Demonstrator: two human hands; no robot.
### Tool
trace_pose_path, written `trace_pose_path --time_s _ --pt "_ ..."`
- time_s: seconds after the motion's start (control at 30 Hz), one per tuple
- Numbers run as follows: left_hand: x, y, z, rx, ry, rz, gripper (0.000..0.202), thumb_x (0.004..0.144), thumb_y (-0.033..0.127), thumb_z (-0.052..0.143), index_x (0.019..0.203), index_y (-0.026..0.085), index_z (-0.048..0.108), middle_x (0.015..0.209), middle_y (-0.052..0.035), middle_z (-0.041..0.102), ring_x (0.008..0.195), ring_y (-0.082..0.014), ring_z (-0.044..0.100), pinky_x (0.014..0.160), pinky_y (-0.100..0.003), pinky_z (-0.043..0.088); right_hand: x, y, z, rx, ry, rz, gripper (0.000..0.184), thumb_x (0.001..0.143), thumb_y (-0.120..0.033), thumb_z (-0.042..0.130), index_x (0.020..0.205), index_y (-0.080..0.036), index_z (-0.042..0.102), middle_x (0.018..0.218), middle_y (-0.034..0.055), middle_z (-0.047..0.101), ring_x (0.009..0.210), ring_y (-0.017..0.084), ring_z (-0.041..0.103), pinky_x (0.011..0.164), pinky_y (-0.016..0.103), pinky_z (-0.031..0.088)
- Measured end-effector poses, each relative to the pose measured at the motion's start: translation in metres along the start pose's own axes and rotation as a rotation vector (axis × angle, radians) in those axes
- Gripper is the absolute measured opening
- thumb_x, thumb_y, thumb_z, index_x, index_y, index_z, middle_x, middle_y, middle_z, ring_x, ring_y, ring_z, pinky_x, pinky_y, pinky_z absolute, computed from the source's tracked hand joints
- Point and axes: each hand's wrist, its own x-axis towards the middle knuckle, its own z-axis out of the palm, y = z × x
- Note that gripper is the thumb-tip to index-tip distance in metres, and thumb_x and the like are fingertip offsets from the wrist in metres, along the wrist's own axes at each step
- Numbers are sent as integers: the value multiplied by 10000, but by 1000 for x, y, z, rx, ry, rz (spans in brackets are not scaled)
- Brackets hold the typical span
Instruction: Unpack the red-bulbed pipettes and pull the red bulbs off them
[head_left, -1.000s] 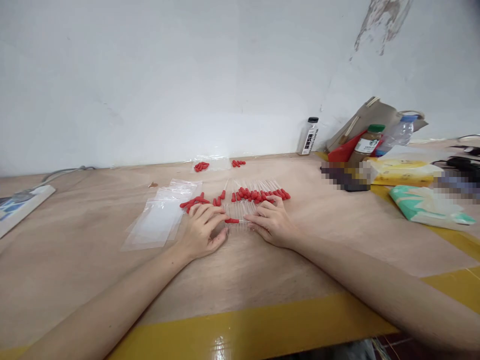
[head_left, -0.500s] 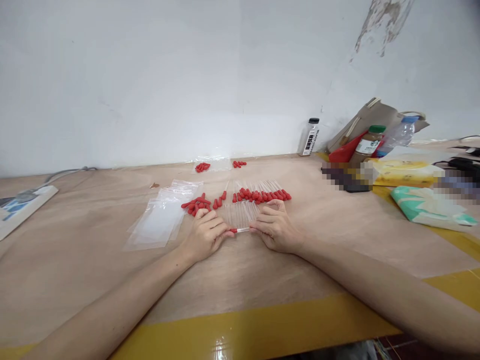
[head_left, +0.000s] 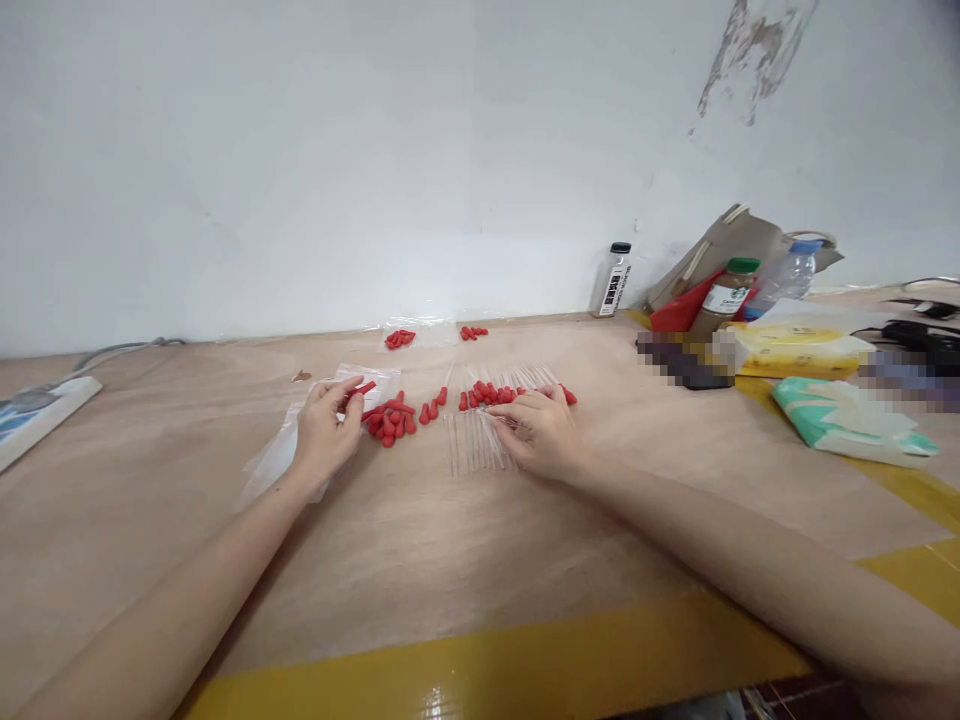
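My left hand (head_left: 328,428) is above the clear plastic bags (head_left: 279,455), its fingers closed around a red rubber dropper bulb (head_left: 364,388). Just right of it lies a pile of loose red bulbs (head_left: 388,428). My right hand (head_left: 541,432) reaches over a row of thin glass tubes (head_left: 469,445), thumb and fingers pinched on a glass tube at the row's right side. Partly covered by that hand, a row of droppers with red bulbs (head_left: 480,397) lies behind, stems pointing away. A few single bulbs (head_left: 433,408) rest between the pile and the rows.
Near the wall are a bag of red bulbs (head_left: 400,340) and a small red group (head_left: 473,333). A black-capped bottle (head_left: 613,282), a green-capped bottle (head_left: 724,300) and tissue packs (head_left: 847,420) stand or lie right. A power strip (head_left: 52,420) sits far left.
My hands have parted from a red bulb and glass tube joined between them. The left moved left and away to the bulb pile; the right moved slightly away over the glass tubes.
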Motion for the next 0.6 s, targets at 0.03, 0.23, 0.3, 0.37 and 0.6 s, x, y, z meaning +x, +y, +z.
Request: trace_pose_path --time_s 0.03,0.23,0.3,0.37,0.6 --pt "4 -7 1 -10 -18 -51 312 800 329 460 1025 174 610 880 -48 601 728 -157 566 700 -284 468 4 -3 3 -23 -19 -6 216 852 -247 467 874 -201 678 739 23 671 719 129 568 777 320 252" --pt "11 -19 9 39 -116 -183 293 745 425 516 925 203 581 891 -30 657 770 -178 597 615 -261 433 16 -16 28 -167 -81 -107 234 848 -221 447 817 -197 678 728 40 659 744 159 518 787 361 215" --pt "10 -19 11 78 -151 -175 272 746 434 510 888 214 585 890 -25 666 803 -189 604 625 -265 427 15 -17 33 -175 -111 -123 235 842 -226 444 790 -198 671 709 34 654 737 160 495 784 371 208" --pt "10 -20 12 90 -192 -196 274 751 445 500 872 219 595 877 -24 672 807 -194 609 634 -268 426 13 -19 33 -157 -147 -123 238 844 -274 447 783 -199 665 711 32 655 738 161 478 781 378 201" --pt "8 -22 12 91 -295 -221 383 826 490 369 938 226 622 891 -33 677 846 -211 602 723 -294 422 7 -27 27 -79 -223 -104 463 746 -608 491 797 -177 655 730 48 642 775 175 458 793 384 200"
